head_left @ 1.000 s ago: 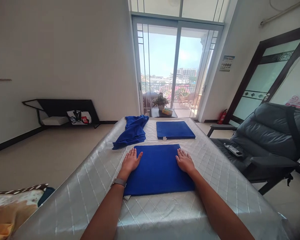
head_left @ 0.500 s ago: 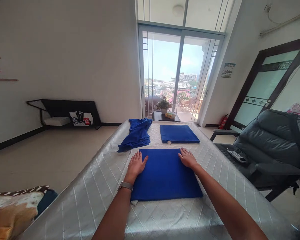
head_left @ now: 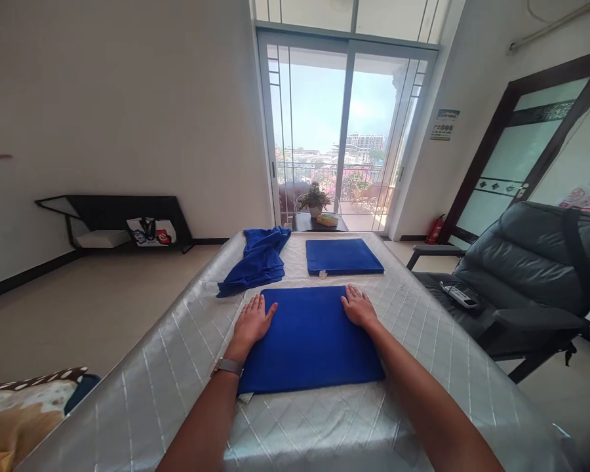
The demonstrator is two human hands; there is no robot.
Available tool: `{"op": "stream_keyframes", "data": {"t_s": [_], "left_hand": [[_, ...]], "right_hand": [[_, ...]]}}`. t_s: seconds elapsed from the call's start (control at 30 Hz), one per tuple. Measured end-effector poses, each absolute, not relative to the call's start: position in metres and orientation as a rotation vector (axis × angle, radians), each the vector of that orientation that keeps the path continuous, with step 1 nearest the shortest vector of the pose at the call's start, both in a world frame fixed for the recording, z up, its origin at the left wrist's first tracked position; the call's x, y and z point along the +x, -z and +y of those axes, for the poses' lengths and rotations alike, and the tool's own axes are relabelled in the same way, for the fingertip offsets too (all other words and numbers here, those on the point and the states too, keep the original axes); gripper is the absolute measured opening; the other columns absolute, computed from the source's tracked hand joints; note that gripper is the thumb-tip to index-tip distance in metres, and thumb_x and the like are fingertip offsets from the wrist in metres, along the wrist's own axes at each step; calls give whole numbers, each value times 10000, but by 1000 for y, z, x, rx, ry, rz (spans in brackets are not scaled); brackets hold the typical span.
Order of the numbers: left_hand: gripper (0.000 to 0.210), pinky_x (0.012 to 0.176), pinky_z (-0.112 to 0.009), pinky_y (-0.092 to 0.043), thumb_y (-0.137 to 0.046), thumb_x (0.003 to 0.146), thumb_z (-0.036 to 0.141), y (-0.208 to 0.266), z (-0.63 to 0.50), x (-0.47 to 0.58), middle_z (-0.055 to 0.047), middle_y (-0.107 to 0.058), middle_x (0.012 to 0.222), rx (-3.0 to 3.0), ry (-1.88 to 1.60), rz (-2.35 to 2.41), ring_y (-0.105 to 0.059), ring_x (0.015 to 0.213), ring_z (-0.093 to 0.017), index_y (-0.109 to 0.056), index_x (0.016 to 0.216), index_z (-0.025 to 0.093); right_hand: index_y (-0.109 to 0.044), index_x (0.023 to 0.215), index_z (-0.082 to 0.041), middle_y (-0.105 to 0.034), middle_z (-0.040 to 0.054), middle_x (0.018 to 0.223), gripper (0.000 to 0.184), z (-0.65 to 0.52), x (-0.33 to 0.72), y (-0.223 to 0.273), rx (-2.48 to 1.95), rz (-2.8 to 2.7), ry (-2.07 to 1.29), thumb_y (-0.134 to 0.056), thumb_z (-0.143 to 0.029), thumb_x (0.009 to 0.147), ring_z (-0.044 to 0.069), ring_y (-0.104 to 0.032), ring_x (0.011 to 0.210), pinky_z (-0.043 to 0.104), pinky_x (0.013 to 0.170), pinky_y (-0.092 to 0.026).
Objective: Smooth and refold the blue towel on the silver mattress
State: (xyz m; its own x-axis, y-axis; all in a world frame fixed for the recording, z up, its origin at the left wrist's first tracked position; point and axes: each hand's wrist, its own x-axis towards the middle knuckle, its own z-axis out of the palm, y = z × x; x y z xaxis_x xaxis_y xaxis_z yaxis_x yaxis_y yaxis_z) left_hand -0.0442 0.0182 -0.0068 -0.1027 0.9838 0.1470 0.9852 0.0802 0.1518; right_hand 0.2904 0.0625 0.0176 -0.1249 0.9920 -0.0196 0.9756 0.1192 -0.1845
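Observation:
A flat, folded blue cloth (head_left: 305, 341) lies in front of me, with a small white tag showing at its near left corner. On its left edge, towards the far corner, my left hand (head_left: 254, 320) rests flat with the fingers stretched out and a watch on the wrist. My right hand (head_left: 358, 305) lies open across the far right corner of the same cloth. Beyond it sits a second folded blue cloth (head_left: 344, 256), also with a white tag. A crumpled blue cloth (head_left: 260, 259) is heaped at the far left.
Everything blue lies on a silvery quilted cover (head_left: 177, 367). A dark armchair (head_left: 516, 269) holding a white power strip (head_left: 459, 296) stands to the right. Past the far edge is a small table (head_left: 305, 223) with a potted plant (head_left: 315, 198); a black rack (head_left: 128, 216) stands at the left wall.
The camera view has shifted slightly, so everything appears a little further left and higher. Both hands stay flat on the folded cloth, in nearly the same places.

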Motion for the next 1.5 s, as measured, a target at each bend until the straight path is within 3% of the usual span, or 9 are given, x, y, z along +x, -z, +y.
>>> {"op": "stream_keyframes", "data": {"t_s": [0.13, 0.3, 0.37, 0.6, 0.83, 0.97, 1.13, 1.5], "left_hand": [[822, 1215, -426, -244, -123, 1007, 607, -5, 9, -21, -220, -332, 1586, -2143, 384, -2194, -288, 1488, -288, -338, 1515, -3], [744, 1234, -415, -217, -162, 1008, 612, -18, 1, 66, -124, -385, 1583, -2484, 419, -1707, -300, 1487, -251, -399, 1517, 125], [727, 1235, -414, -218, -163, 1016, 595, -22, 9, 106, -129, -392, 1577, -2575, 446, -1595, -312, 1482, -243, -400, 1516, 123], [699, 1219, -428, -255, -121, 1036, 547, -14, 46, 178, -137, -440, 1548, -2626, 501, -1746, -343, 1467, -227, -409, 1504, 115], [799, 1235, -439, -200, -93, 989, 651, -1, 52, 124, -122, -370, 1590, -2471, 471, -1950, -273, 1497, -245, -396, 1520, 136], [728, 1230, -451, -199, -122, 1008, 602, 0, 54, 64, -116, -351, 1601, -2327, 371, -2082, -266, 1500, -245, -386, 1528, 167], [654, 1226, -459, -201, -202, 1032, 494, 5, 46, -1, -157, -326, 1606, -2172, 303, -2190, -263, 1500, -268, -370, 1527, 101], [716, 1221, -447, -215, -189, 1023, 545, 10, 40, -24, -187, -340, 1593, -2052, 385, -2251, -284, 1490, -288, -383, 1513, 59]], "right_hand": [[-184, 1598, -123, -140, 50, 1666, 656, 61, 289, -17, -1990, -2242, -252, -171, -436, 1021, 157, -109, 1527, 361, 1229, -34], [-192, 1594, -107, -163, 61, 1661, 652, 61, 288, -18, -1980, -2224, -256, -184, -416, 1020, 166, -122, 1525, 377, 1231, -51], [-195, 1593, -103, -167, 65, 1660, 645, 61, 289, -17, -1976, -2232, -240, -191, -405, 1023, 174, -132, 1524, 385, 1231, -73], [-220, 1592, -128, -159, 55, 1662, 609, 62, 295, -11, -1945, -2309, -164, -215, -333, 1018, 175, -140, 1523, 380, 1228, -106], [-216, 1587, -96, -175, 56, 1657, 640, 62, 290, -15, -1972, -2251, -215, -177, -383, 1017, 177, -151, 1521, 398, 1230, -93], [-208, 1589, -99, -176, 45, 1658, 647, 62, 289, -16, -1977, -2236, -232, -183, -393, 1013, 170, -142, 1522, 392, 1233, -71], [-204, 1592, -110, -170, 49, 1660, 645, 64, 290, -12, -1980, -2242, -214, -186, -396, 1015, 171, -138, 1523, 383, 1230, -61], [-199, 1596, -131, -166, 50, 1662, 636, 69, 291, -9, -2008, -2251, -195, -180, -399, 1019, 167, -142, 1522, 383, 1229, -72]]}}
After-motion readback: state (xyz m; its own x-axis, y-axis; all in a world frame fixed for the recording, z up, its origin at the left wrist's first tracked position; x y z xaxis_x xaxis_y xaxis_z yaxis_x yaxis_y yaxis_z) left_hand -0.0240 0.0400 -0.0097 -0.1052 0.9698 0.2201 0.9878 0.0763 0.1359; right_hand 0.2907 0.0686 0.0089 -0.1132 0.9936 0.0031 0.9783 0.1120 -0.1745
